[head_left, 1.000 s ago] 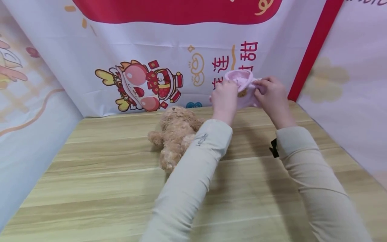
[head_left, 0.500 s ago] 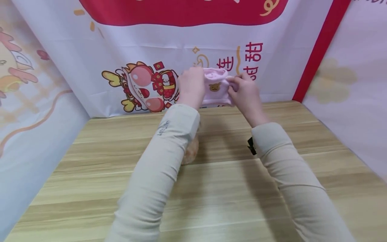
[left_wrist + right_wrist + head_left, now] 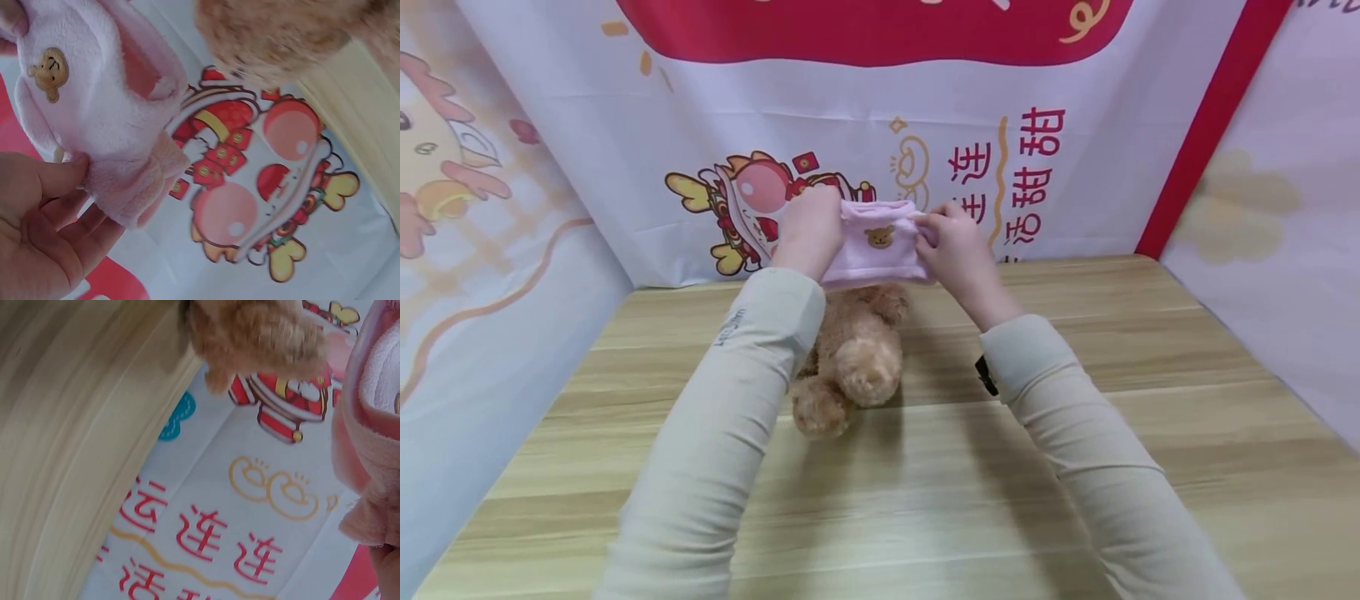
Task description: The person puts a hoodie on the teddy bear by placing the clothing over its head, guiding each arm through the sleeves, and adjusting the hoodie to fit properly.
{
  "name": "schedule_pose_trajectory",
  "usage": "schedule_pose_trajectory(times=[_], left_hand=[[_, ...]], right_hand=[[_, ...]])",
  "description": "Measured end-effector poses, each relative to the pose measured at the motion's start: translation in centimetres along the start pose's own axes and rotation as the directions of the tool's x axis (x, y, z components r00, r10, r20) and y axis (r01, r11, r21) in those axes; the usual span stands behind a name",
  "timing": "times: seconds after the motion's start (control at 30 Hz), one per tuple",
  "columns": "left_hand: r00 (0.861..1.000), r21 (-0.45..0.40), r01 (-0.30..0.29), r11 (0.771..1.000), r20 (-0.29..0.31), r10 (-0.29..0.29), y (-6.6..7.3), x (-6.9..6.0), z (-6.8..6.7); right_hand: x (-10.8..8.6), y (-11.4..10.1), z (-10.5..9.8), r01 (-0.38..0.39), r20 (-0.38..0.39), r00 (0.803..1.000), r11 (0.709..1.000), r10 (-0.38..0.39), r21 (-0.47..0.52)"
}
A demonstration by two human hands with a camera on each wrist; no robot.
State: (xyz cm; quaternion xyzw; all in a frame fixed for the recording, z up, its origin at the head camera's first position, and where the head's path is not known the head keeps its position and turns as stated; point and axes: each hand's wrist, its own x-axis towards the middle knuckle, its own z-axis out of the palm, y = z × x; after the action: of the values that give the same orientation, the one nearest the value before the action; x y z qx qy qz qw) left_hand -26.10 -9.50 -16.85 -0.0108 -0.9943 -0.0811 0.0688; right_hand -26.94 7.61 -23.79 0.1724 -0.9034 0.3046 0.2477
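The fingers (image 3: 94,234) and thumb of the person's left hand (image 3: 808,231) pinch one side edge of a small pink garment (image 3: 857,254), while the thumb and forefinger of the right hand (image 3: 958,246) pinch its other side near the top. The garment hangs stretched between the two grips, at 3 o'clock from the left hand and 9 o'clock from the right, its rolled opening toward 12 o'clock and a brown bear-face patch (image 3: 880,237) on its front. At 6 o'clock from it, in the head view, a light brown plush toy (image 3: 838,342) rests on the wood-grained counter (image 3: 925,517), its feet pointing between 6 and 7 o'clock and its upper part hidden behind the cloth; the left wrist view shows a gap between toy and garment. Both forearms, in pale sleeves (image 3: 700,467), reach in from the near side, and a black piece (image 3: 987,375) shows at the right cuff. Beyond the counter hangs a white backdrop (image 3: 820,92), with a printed dragon figure (image 3: 741,212) near 10 o'clock from the garment and red characters (image 3: 1037,133) at 2 o'clock.
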Motion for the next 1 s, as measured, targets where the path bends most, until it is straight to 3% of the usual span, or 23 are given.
schedule_pose_trajectory(times=[0.2, 0.5, 0.7, 0.83, 1.0], left_hand=[[0.996, 0.017, 0.039, 0.999, 0.075, -0.040, -2.6, -0.7, -0.1], [0.972, 0.042, 0.086, 0.995, 0.216, -0.093, -5.7, -1.7, 0.5], [0.966, 0.014, 0.072, 0.997, 0.246, -0.073, -7.6, -1.7, 3.3], [0.964, -0.062, 0.063, 0.996, 0.262, -0.045, -8.8, -1.7, 5.6], [0.982, -0.176, 0.015, 0.984, 0.190, 0.018, -9.9, -1.5, 9.0]], right_hand=[[0.0, -1.5, 2.2, 0.015, 0.097, 0.995, 1.000, -0.015, -0.001], [-0.3, -2.9, 4.7, 0.023, 0.220, 0.975, 0.998, -0.011, -0.053], [-1.0, -2.4, 6.1, -0.006, 0.262, 0.965, 1.000, 0.013, -0.025], [-1.4, -2.0, 6.5, -0.005, 0.277, 0.961, 0.999, 0.015, -0.037], [-1.9, -1.0, 6.9, -0.008, 0.336, 0.941, 0.996, 0.039, -0.092]])
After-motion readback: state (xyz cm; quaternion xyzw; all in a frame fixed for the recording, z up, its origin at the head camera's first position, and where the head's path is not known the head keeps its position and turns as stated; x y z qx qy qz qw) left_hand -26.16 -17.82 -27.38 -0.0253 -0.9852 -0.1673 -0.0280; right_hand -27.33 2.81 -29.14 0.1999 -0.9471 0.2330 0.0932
